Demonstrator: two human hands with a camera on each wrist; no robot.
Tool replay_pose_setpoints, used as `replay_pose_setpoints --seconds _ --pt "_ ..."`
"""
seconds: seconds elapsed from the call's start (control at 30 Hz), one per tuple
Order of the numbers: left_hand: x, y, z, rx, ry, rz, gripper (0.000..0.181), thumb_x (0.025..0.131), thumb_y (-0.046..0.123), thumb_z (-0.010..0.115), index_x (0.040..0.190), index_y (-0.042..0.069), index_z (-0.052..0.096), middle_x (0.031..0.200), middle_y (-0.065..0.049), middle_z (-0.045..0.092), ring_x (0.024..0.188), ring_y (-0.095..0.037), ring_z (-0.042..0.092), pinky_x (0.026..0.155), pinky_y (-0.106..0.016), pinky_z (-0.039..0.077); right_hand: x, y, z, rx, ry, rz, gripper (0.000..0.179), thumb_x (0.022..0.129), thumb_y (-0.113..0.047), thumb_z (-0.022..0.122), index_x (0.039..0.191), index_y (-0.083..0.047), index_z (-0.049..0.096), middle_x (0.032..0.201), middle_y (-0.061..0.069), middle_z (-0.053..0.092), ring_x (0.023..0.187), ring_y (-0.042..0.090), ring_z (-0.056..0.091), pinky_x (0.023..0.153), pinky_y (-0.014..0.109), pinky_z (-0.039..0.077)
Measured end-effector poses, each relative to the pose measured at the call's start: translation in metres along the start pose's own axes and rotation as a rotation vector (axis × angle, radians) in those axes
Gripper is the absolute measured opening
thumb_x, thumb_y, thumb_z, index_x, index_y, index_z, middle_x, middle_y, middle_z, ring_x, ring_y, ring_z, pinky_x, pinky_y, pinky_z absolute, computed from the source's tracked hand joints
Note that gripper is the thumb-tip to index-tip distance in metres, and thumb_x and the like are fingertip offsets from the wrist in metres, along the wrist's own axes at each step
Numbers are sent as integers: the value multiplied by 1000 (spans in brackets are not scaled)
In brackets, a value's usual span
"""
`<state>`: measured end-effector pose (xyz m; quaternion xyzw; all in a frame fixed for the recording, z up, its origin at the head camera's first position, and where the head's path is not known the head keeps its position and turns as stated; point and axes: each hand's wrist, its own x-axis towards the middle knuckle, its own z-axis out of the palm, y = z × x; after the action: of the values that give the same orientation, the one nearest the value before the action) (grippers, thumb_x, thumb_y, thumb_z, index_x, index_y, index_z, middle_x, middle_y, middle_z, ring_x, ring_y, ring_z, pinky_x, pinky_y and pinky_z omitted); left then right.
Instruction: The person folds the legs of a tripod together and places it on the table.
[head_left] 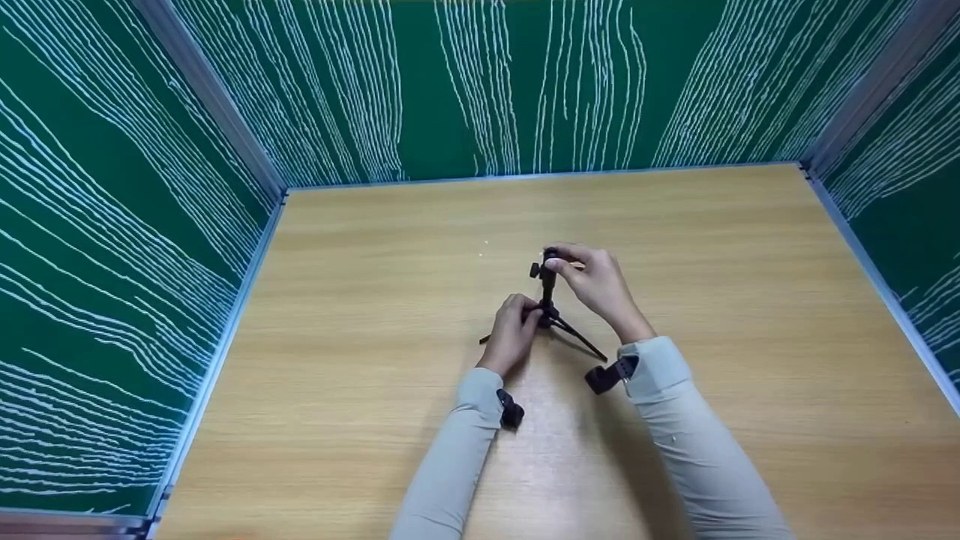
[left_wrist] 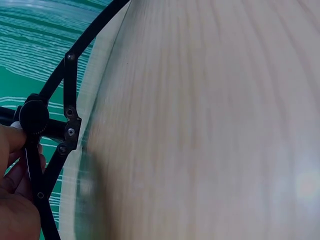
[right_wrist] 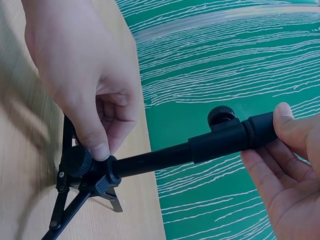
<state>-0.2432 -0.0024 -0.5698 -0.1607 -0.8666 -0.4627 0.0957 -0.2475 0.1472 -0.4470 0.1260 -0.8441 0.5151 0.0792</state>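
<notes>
A small black tripod (head_left: 548, 287) stands on the table with its legs spread. The left hand (head_left: 511, 335) holds it low down, thumb and fingers pinching at the hub beside a ribbed knob (right_wrist: 78, 161). Around the top end of the column (right_wrist: 155, 160) the right hand (head_left: 602, 285) has its thumb and fingers, just above a side knob (right_wrist: 221, 115). In the left wrist view, the hinged legs (left_wrist: 71, 85) and their braces show, with part of the left hand (left_wrist: 17, 200) at the edge. The left fingertips are partly hidden behind the hub.
The wooden table (head_left: 360, 300) is bordered by green panels (head_left: 420, 112) with wavy white lines, set in metal frames. Both sleeves carry a black wrist device (head_left: 510, 411). Tiny white specks (head_left: 484, 243) lie on the table left of the column top.
</notes>
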Motion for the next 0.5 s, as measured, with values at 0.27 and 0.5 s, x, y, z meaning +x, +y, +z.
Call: replay_pose_setpoints --seconds 0.27,0.5 --pt "1 3 -2 9 11 32 9 93 9 60 97 1 59 96 -10 61 94 -21 59 86 -28 49 1 1 -1 22 0 -11 26 91 -10 65 113 3 68 109 19 70 105 30 65 95 41 52" --pt "0 4 -2 26 14 40 9 93 8 60 98 1 60 97 -10 61 95 -22 59 87 -28 49 0 -2 -1 59 -1 -8 25 91 -9 65 112 4 68 110 20 69 104 27 65 93 37 53"
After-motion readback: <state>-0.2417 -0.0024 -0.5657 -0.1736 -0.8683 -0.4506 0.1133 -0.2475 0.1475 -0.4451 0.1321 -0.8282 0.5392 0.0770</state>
